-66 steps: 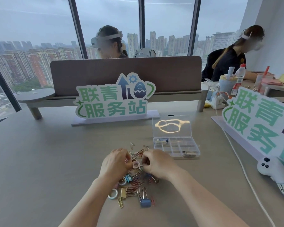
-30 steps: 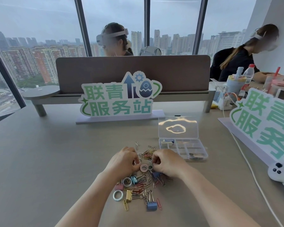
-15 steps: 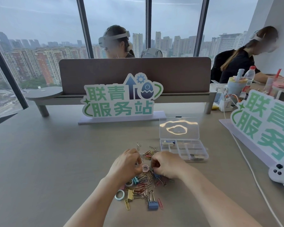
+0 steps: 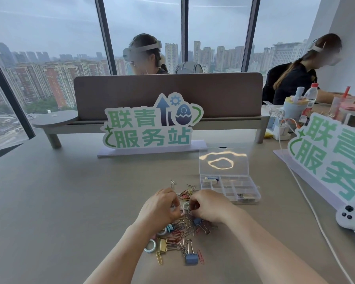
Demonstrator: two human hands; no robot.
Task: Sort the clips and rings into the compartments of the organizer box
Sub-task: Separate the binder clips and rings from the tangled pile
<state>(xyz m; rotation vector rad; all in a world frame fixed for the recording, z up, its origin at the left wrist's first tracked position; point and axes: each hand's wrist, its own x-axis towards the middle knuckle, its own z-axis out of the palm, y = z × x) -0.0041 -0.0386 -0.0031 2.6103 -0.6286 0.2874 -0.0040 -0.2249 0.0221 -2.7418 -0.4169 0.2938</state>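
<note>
A heap of coloured paper clips (image 4: 180,232), binder clips and small rings lies on the table in front of me. My left hand (image 4: 160,208) and my right hand (image 4: 208,204) rest on the heap's far side, with the fingertips curled towards each other. A pale ring (image 4: 186,206) sits between the fingertips, and I cannot tell whether either hand grips it. A light blue ring (image 4: 150,246), a gold binder clip (image 4: 163,244) and a blue binder clip (image 4: 191,258) lie at the near edge. The clear organizer box (image 4: 252,188) stands open to the right of the heap, with a few items in its compartments.
The box's lid (image 4: 223,161) stands raised behind it. A green-lettered sign (image 4: 150,128) is at the back, and a second sign (image 4: 332,156) is at the right. A white cable (image 4: 307,203) and a white controller (image 4: 350,219) lie on the right. Two people sit beyond the divider.
Both hands have stayed on the heap, their fingertips working closer around the ring between them. The view has shifted slightly. Nothing has gone into the box.
</note>
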